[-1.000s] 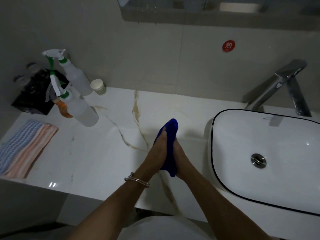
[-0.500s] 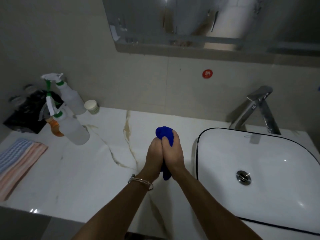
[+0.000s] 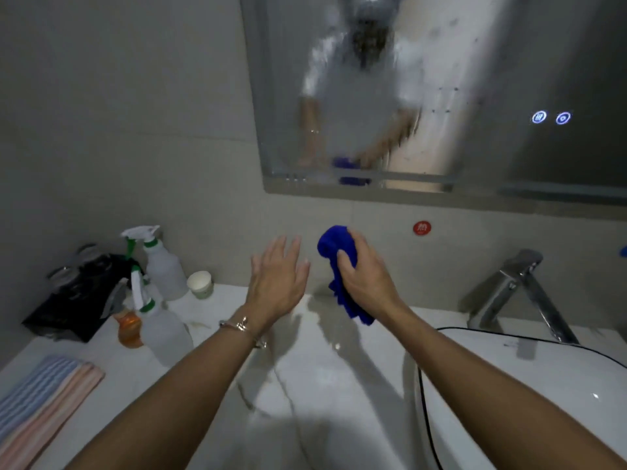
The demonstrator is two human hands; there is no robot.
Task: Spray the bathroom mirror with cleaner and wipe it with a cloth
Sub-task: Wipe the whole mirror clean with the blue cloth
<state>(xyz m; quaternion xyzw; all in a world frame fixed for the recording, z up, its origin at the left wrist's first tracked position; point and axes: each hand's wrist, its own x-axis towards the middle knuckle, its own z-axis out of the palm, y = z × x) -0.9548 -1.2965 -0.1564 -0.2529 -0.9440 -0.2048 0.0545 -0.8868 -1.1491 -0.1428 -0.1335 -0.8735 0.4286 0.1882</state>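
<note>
The cloth (image 3: 334,244) is gripped in the right hand (image 3: 366,283), ready to wipe the mirror (image 3: 475,79) at twelve o'clock. The left hand (image 3: 275,283) is held open.

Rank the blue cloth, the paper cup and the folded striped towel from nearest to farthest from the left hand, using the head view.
1. The blue cloth, just right of the left hand and gripped by the right hand.
2. The paper cup, to its left, near the back wall.
3. The folded striped towel, far left at the counter's front edge.
</note>
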